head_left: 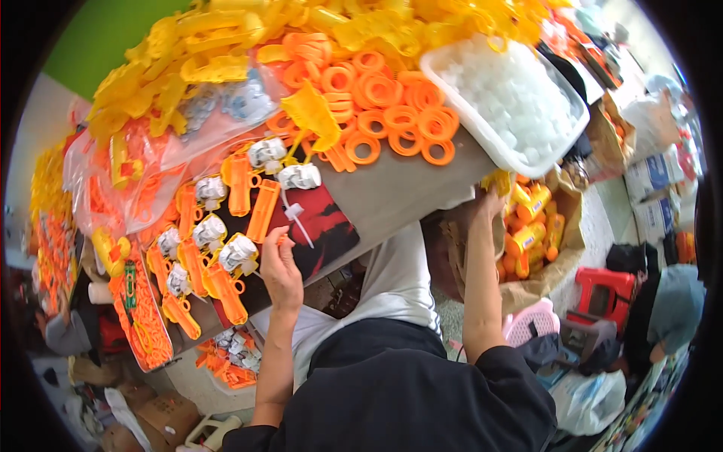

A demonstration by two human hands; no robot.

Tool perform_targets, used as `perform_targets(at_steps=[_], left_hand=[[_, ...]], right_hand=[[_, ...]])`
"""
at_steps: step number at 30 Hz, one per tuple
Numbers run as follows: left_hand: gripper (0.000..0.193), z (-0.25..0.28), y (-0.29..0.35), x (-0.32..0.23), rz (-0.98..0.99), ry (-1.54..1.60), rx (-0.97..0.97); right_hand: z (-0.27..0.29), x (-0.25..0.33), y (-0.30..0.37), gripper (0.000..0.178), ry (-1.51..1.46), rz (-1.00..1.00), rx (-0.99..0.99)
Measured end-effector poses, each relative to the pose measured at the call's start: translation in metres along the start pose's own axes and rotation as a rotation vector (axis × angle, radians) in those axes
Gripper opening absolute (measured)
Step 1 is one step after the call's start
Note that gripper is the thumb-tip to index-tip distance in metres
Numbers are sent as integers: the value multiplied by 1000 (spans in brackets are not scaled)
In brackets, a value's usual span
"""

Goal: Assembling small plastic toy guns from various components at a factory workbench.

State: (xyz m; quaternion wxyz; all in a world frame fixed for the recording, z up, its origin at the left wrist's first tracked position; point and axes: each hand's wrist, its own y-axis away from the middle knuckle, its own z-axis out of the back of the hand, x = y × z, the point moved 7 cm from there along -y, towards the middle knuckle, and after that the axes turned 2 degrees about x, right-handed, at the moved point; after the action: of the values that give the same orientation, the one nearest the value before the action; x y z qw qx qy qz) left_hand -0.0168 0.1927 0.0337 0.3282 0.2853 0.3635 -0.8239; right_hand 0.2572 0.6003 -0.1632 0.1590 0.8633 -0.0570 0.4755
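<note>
My left hand (282, 273) is above the table's near edge. Its fingers are curled together at the tips, and whatever they may hold is too small to make out. Beside it lie orange plastic handle pieces (263, 210) and white motor-like units with wires (239, 252). My right hand (488, 205) reaches to the right edge of the table, closed on a yellow plastic part (498, 181). Just beyond that hand stands an open brown paper bag (566, 260) holding several yellow-and-orange assembled pieces (527, 237). Part of the right hand's grip is hidden.
Orange rings (364, 149) and yellow shell pieces (218, 30) are heaped across the table's far side. A white tub (493, 154) of translucent white pieces stands at the far right. At left sits a tray of small orange parts (143, 320). A red stool (606, 294) stands right.
</note>
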Motion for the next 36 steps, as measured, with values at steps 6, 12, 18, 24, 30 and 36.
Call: perform_targets(at_steps=[6, 12, 18, 24, 30, 36], left_hand=[[19, 2, 6, 6, 15, -103, 3], [18, 5, -2, 11, 57, -27, -3], [19, 3, -10, 14, 152, 55, -31], [20, 2, 0, 20, 136, 42, -15], [19, 5, -1, 13, 132, 15, -26], [16, 5, -4, 10, 164, 63, -16]], right_hand=[[-32, -58, -27, 29, -18, 129, 380], [-21, -70, 33, 30, -175, -230, 342], [-1, -45, 36, 30, -32, -146, 409], [0, -4, 0, 30, 176, 126, 484], [6, 10, 3, 30, 420, 308, 588], [-12, 7, 21, 30, 640, 488, 727]])
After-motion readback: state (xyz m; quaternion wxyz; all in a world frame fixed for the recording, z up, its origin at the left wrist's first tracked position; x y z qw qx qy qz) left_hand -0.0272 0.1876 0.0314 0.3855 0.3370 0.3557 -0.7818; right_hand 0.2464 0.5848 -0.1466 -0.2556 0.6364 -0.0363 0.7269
